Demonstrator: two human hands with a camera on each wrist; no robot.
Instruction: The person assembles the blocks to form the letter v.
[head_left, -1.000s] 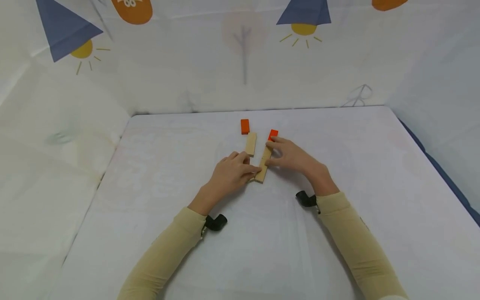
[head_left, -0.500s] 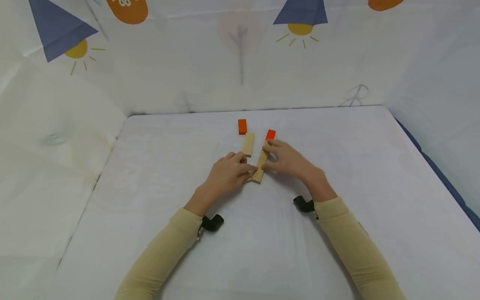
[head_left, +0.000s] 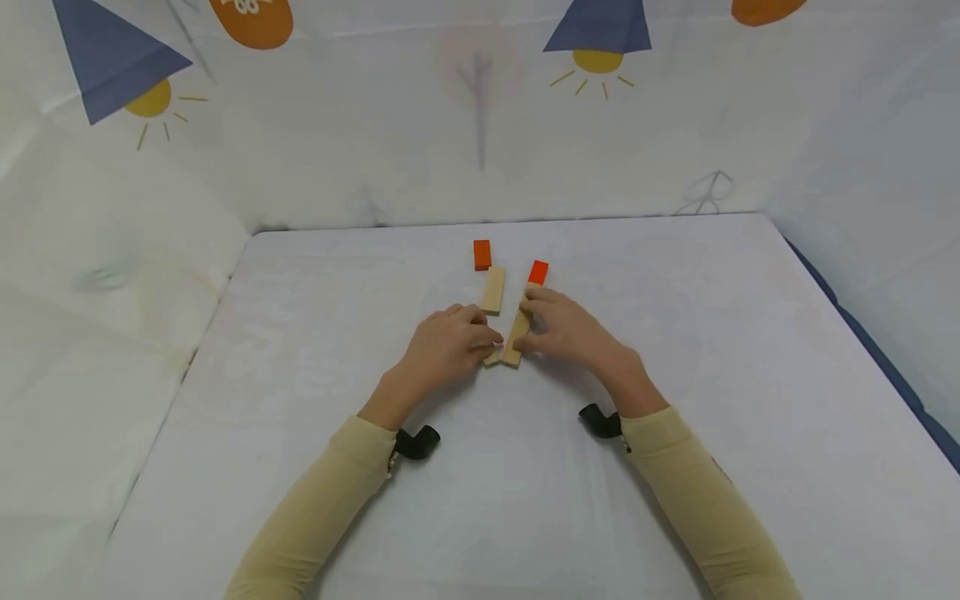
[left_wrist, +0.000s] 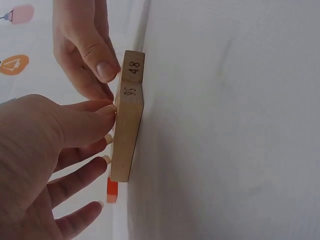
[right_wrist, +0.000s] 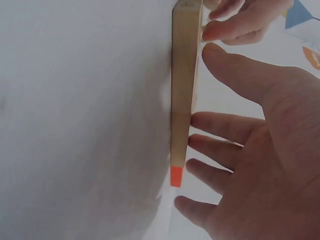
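A pale wooden row (head_left: pixel 518 328) is pointing its long axis away from the person, slanting slightly right, with an orange block (head_left: pixel 537 272) at its far end and "48" showing on its near end. The right hand (head_left: pixel 566 329) is spreading loose fingers along it, the left hand (head_left: pixel 450 343) resting relaxed ones at a neighbouring block (left_wrist: pixel 129 135), neither gripping; white tabletop (head_left: pixel 510 500) is stretching out on both sides.

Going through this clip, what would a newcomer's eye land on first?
Probably the left orange block and the right orange block, vivid against the white table, both towards its far edge. Next, in the middle, the left hand and right hand at the pale wooden blocks. Behind, the blue triangles and yellow suns on the backdrop may also catch the eye.
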